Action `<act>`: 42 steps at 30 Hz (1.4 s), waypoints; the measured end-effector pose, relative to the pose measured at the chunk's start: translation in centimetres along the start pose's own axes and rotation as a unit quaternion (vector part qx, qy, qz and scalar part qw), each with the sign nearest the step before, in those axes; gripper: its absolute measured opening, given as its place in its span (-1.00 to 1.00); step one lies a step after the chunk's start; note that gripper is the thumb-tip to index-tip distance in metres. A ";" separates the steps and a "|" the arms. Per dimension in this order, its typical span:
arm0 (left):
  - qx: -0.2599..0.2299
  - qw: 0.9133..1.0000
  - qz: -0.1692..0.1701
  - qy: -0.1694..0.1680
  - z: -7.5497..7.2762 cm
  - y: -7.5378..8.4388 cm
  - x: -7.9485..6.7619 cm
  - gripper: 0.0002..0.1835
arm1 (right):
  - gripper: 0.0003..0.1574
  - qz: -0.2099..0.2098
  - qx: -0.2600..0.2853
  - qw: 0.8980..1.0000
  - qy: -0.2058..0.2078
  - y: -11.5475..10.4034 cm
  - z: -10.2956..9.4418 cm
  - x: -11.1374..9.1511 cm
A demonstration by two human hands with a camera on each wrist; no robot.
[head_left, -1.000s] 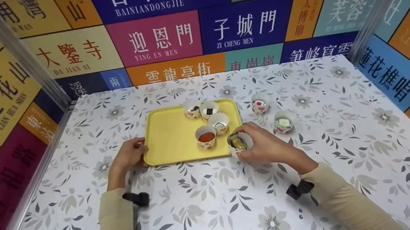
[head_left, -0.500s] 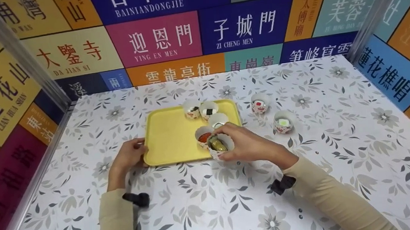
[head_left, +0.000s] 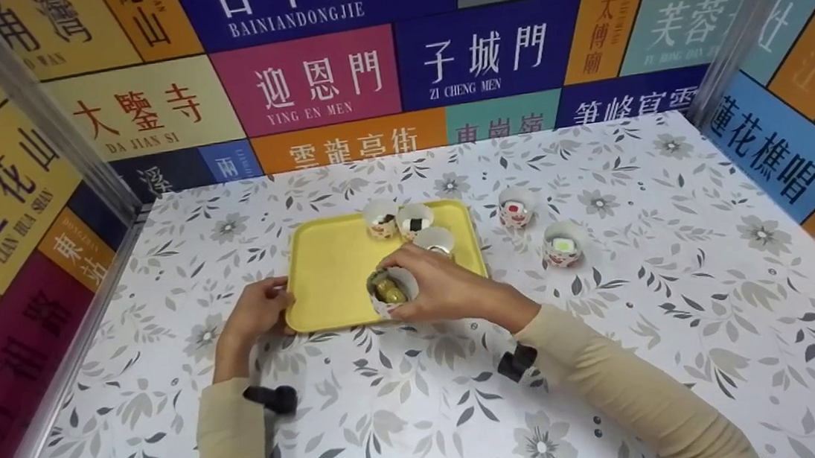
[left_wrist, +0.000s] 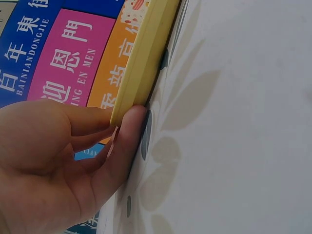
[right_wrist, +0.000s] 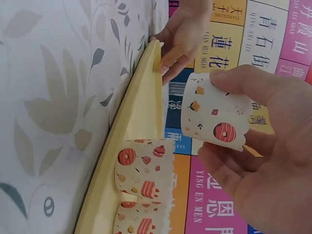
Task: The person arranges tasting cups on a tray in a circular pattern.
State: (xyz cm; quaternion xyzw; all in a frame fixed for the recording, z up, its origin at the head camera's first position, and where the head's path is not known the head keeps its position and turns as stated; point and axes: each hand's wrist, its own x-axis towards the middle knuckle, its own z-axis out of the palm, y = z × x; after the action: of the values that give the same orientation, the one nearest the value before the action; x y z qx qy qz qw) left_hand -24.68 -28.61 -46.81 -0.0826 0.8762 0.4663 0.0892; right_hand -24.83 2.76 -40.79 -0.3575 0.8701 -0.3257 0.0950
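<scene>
My left hand [head_left: 258, 308] pinches the left edge of a yellow tray [head_left: 329, 266] between thumb and fingers; the left wrist view shows the tray's corner [left_wrist: 144, 63] in that grip. My right hand [head_left: 443, 285] grips a printed paper cup [right_wrist: 209, 112] by its sides and holds it above the tray's near part, apart from the tray. Inside this cup lies a shiny golden-green piece [head_left: 389, 290]. Behind it on the tray stand a cup with a black-and-white piece [head_left: 416, 224], another cup [head_left: 381, 220] and a partly covered cup [head_left: 435, 240]. The cup with red contents is hidden in the head view.
Right of the tray, on the flowered tablecloth [head_left: 367, 427], stand a cup with a red-and-white piece [head_left: 516, 211] and a cup with a pale green piece [head_left: 563, 246]. Panels with printed signs [head_left: 307, 78] wall the table at the back and sides.
My right hand has carried the held cup leftward from the tray's right near corner, past the red-filled cup, which it now covers. The left hand and tray have stayed in place.
</scene>
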 end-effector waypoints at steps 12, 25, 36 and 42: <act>-0.028 0.999 -0.013 -0.008 0.0 0.2 0.2 -0.49 | -0.19 0.005 -0.039 0.999 -0.009 -0.5 0.6 3.9; 0.012 1.000 0.006 0.009 -0.1 0.0 0.1 -0.49 | -0.19 0.044 -0.079 0.996 -0.002 -0.2 1.2 6.8; 0.001 1.000 -0.006 0.000 -0.2 -0.1 0.1 -0.48 | -0.19 0.076 -0.093 0.993 0.001 0.5 1.8 7.4; -0.013 1.000 -0.015 -0.006 0.0 -0.1 0.1 -0.49 | -0.21 0.093 -0.106 0.990 0.001 0.7 2.2 7.7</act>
State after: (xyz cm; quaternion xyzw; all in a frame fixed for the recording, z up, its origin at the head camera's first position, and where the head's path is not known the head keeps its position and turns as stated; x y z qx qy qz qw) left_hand -24.74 -28.70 -46.88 -0.0942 0.8679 0.4771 0.1007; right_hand -29.98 -3.23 -42.43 -0.2828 0.9292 -0.2219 0.0860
